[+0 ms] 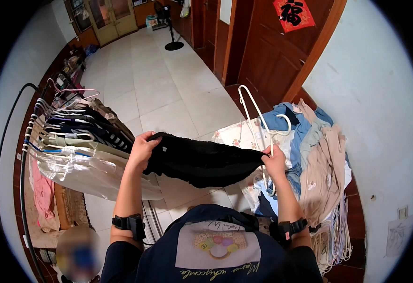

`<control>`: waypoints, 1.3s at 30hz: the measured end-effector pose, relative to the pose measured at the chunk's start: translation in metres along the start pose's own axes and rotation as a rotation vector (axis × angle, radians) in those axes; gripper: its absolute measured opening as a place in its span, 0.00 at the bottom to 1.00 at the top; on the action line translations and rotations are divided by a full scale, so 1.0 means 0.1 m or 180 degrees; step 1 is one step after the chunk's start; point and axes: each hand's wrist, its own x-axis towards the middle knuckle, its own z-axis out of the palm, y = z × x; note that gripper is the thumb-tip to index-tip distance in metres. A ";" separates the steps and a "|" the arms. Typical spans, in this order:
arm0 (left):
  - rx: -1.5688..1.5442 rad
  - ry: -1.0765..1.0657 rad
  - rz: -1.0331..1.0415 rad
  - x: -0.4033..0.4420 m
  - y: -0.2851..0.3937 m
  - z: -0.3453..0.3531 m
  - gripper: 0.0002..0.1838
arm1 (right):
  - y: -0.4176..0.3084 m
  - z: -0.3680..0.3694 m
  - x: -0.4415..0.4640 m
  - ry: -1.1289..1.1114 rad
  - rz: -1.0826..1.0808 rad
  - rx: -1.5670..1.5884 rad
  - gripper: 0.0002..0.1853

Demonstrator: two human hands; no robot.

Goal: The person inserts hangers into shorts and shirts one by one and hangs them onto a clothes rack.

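Across the middle of the head view, a black garment (206, 162) hangs stretched between two bare hands, above the pale tiled floor (161, 89) and sagging a little in its lower edge. The left hand (143, 152) pinches its upper corner between thumb and fingers, with a small pale label (164, 149) just beside. The right hand (274, 162) has its fingers closed on the opposite end and also holds a white hanger (249, 101), which stands tilted, its hook towards the right.

To the left, a dark rack (23, 179) carries a close row of hanging clothes (84, 155), white and pale green nearest, darker ones behind. To the right lies a heap of clothes (322, 165) in blue and beige, beside a floral cloth (230, 134); below the heap is a bundle of hangers (336, 238). Farther off, a standing fan (170, 28) is on the floor, and red paper (295, 14) with a black character is fixed to a brown door (268, 52)
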 end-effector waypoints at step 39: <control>0.1495 0.0700 0.0461 0.33 0.55 0.54 0.14 | -0.98 -0.31 -0.47 -0.1226 -0.0347 0.1528 0.14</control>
